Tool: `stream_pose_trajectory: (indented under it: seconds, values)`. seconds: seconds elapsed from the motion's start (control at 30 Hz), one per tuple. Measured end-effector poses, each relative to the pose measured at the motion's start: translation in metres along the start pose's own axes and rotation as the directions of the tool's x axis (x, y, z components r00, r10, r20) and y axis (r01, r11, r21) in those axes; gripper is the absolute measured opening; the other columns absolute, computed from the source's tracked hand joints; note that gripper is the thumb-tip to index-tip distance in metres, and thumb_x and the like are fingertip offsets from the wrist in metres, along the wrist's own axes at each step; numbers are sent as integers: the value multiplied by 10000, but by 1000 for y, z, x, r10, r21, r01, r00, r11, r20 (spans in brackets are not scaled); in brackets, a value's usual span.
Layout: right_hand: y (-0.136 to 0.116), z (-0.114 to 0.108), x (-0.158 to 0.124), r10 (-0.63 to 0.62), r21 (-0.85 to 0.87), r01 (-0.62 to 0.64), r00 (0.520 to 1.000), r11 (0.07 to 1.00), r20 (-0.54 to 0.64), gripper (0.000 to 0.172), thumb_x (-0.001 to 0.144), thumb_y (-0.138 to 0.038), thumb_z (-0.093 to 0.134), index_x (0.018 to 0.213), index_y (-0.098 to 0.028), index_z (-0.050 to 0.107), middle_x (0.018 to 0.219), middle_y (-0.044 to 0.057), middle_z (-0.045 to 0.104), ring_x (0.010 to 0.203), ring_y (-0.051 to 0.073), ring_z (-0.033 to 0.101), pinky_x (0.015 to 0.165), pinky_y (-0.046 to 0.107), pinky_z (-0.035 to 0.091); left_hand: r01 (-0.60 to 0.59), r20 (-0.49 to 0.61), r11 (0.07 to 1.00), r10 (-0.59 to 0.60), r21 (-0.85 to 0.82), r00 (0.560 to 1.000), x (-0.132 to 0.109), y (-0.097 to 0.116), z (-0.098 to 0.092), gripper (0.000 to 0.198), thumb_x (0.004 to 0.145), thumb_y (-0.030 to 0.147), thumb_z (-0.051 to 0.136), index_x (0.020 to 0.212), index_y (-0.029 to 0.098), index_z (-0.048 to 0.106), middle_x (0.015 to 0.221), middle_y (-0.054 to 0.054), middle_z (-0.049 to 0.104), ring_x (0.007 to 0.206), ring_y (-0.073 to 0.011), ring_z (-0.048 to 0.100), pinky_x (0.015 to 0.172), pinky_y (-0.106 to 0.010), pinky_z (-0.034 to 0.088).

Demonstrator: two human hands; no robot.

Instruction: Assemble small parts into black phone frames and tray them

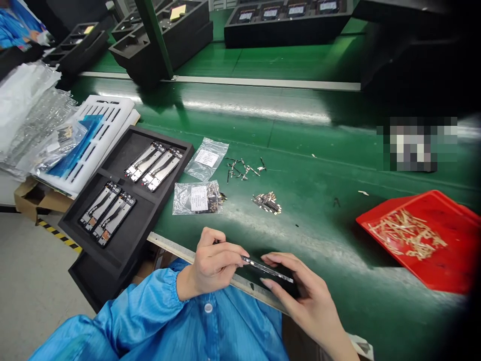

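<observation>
My left hand (212,263) and my right hand (296,293) hold one thin dark phone frame (268,271) edge-on at the near edge of the green bench. The left hand pinches its left end; the right hand's fingers curl around its right end and underside. A black foam tray (112,240) at my left carries several similar frames (154,166) in two rows. Two clear plastic bags (198,198) of small parts lie beyond my hands. Loose small metal pieces (267,202) lie scattered on the belt next to them.
A red bin (443,265) of thin gold-coloured scraps sits at the right. White slotted trays (107,113) and crinkled plastic bags (26,115) pile up at far left. Black foam trays (165,35) stand on the far side. My blue sleeve (150,311) fills the bottom.
</observation>
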State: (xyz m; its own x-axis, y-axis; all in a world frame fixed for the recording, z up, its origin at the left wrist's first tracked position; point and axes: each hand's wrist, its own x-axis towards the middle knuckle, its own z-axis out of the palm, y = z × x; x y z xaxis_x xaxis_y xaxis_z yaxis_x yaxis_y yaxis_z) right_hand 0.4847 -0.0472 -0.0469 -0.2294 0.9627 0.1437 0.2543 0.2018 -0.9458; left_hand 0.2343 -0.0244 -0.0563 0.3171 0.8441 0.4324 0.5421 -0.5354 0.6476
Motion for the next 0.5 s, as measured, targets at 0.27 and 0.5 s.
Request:
stream_pose_trajectory:
  seconds: [0.27, 0.5]
  values:
    - [8, -41, 78, 143, -127, -134, 987, 983, 70, 301, 978, -540, 768, 1015, -246, 820, 881, 45, 776, 739, 208, 702, 674, 306, 584, 122, -106, 993, -121, -5, 987, 32, 17, -35, 634, 1017, 471, 741, 1571, 252, 522, 1654, -189, 531, 1425, -346, 508, 1169, -597, 453]
    - [39, -84, 231, 149, 115, -115, 926, 987, -348, 546, 799, -810, 748, 799, -269, 672, 933, 195, 741, 814, 338, 745, 683, 505, 623, 202, -150, 979, -200, 0, 968, 20, -5, -78, 371, 1034, 323, 673, 1400, 272, 642, 1462, -142, 651, 1357, -307, 580, 1148, -542, 515]
